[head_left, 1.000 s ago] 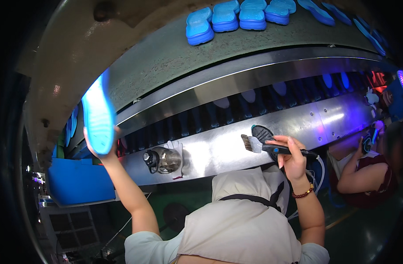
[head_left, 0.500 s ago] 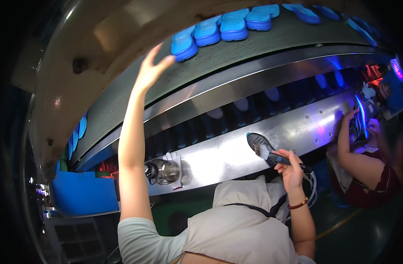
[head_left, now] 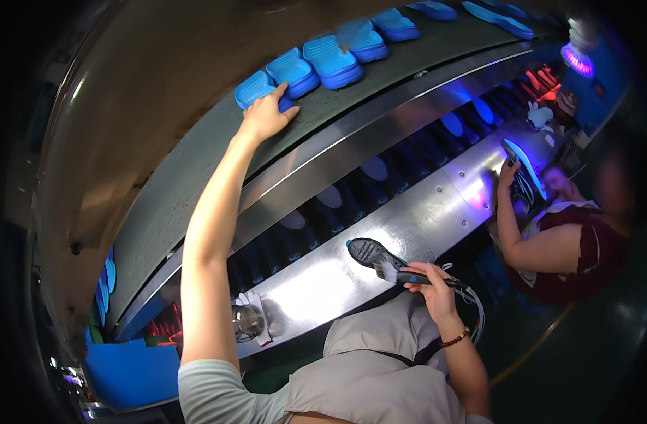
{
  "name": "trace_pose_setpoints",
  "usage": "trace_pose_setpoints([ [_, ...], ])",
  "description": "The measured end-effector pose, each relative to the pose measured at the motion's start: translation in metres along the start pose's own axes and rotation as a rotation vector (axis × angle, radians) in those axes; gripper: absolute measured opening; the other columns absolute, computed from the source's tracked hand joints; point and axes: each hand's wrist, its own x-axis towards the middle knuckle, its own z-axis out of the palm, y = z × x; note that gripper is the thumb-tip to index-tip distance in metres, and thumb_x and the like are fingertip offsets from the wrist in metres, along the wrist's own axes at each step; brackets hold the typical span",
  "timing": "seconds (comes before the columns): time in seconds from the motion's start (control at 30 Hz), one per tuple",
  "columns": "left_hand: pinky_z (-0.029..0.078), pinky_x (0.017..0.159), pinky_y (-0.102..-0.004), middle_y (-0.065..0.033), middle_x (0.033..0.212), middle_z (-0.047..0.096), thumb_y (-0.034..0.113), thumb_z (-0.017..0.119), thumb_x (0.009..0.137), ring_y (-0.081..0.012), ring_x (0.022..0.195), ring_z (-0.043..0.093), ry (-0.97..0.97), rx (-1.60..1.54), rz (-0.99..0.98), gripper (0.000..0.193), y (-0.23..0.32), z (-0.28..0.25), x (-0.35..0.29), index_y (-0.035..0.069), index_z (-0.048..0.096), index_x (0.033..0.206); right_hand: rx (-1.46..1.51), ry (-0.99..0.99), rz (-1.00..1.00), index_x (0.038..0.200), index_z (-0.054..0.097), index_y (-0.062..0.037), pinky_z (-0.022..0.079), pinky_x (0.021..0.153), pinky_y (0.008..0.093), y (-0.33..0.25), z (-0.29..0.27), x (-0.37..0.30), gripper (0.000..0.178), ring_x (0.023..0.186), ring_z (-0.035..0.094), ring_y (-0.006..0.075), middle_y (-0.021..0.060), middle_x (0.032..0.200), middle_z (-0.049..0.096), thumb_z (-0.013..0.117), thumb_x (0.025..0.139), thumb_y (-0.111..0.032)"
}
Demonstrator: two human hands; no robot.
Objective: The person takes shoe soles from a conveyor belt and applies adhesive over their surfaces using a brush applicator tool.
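Note:
My left hand (head_left: 267, 116) is stretched out over the dark conveyor belt, its fingers on the near end of a blue shoe sole (head_left: 254, 86). The sole's heel edge shows between index finger and thumb. In my right hand (head_left: 436, 290) is a brush, its black handle (head_left: 417, 278) between thumb and fingers. The pale bristles (head_left: 386, 271) lie against a dark shoe bottom (head_left: 367, 251) above the metal ledge. Whether the right hand also supports the shoe is hidden.
More blue soles (head_left: 330, 62) line the belt (head_left: 352, 99). A metal rail (head_left: 323, 145) separates it from a row of dark shapes below. A glass jar (head_left: 248, 321) and white glove stand on the ledge (head_left: 316, 283). At right, a co-worker's hand (head_left: 508, 173) holds a blue-lit sole.
My left hand has gone from spread fingers beside the row to taking hold of the end sole. The brush and shoe appear further left and lower, and the whole view has shifted.

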Motion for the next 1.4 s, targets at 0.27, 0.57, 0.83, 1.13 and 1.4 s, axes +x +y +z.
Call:
trace_pose_setpoints([
  [0.27, 0.046, 0.063, -0.0377, -0.0161, 0.074, 0.062, 0.042, 0.061, 0.074, -0.0314, 0.070, 0.060, 0.084, 0.099, 0.037, 0.039, -0.002, -0.036, -0.093, 0.004, 0.064, 0.082, 0.064, -0.117, 0.084, 0.103, 0.056, 0.0032, 0.047, 0.074, 0.0242, 0.009, 0.024, 0.039, 0.025, 0.087, 0.059, 0.0152, 0.0105, 0.098, 0.060, 0.059, 0.079, -0.004],
  [0.57, 0.041, 0.086, -0.0363, -0.0124, 0.101, 0.052, 0.028, 0.045, 0.087, -0.0225, 0.095, 0.052, 1.180, -1.291, -0.355, 0.037, -0.017, 0.023, -0.260, -0.002, 0.047, 0.108, -0.075, -0.079, 0.034, 0.096, 0.056, 0.0026, 0.048, 0.068, 0.0231, 0.013, 0.013, 0.049, 0.022, 0.074, 0.058, 0.0131, 0.0099, 0.088, 0.061, 0.062, 0.075, -0.001],
  [0.83, 0.042, 0.088, -0.0513, -0.0196, 0.134, 0.028, 0.031, 0.054, 0.082, -0.0372, 0.123, 0.028, 0.272, -2.430, 0.006, 0.066, -0.035, 0.056, -0.350, 0.002, 0.021, 0.132, -0.073, -0.148, -0.019, 0.098, 0.056, 0.0030, 0.047, 0.069, 0.0218, 0.001, 0.010, 0.053, 0.021, 0.075, 0.058, 0.0122, 0.0092, 0.089, 0.061, 0.060, 0.078, -0.003],
  [1.13, 0.037, 0.092, -0.0467, -0.0214, 0.115, 0.048, 0.037, 0.059, 0.071, -0.0329, 0.105, 0.049, -0.288, -2.090, -0.349, 0.073, 0.035, 0.103, -0.331, -0.003, 0.032, 0.126, 0.055, -0.196, -0.191, 0.091, 0.058, 0.0038, 0.041, 0.084, 0.0284, -0.036, 0.014, 0.028, 0.016, 0.087, 0.058, 0.0187, 0.0143, 0.092, 0.062, 0.058, 0.075, 0.000],
  [1.4, 0.042, 0.086, -0.0448, -0.0193, 0.109, 0.052, 0.084, 0.008, 0.062, -0.0303, 0.097, 0.053, -0.462, -2.487, -0.381, 0.104, 0.118, 0.106, -0.301, 0.006, 0.034, 0.127, -0.077, -0.322, -0.111, 0.090, 0.058, 0.0033, 0.040, 0.085, 0.0304, -0.029, 0.047, 0.037, 0.015, 0.089, 0.057, 0.0197, 0.0139, 0.092, 0.061, 0.056, 0.075, 0.000],
])
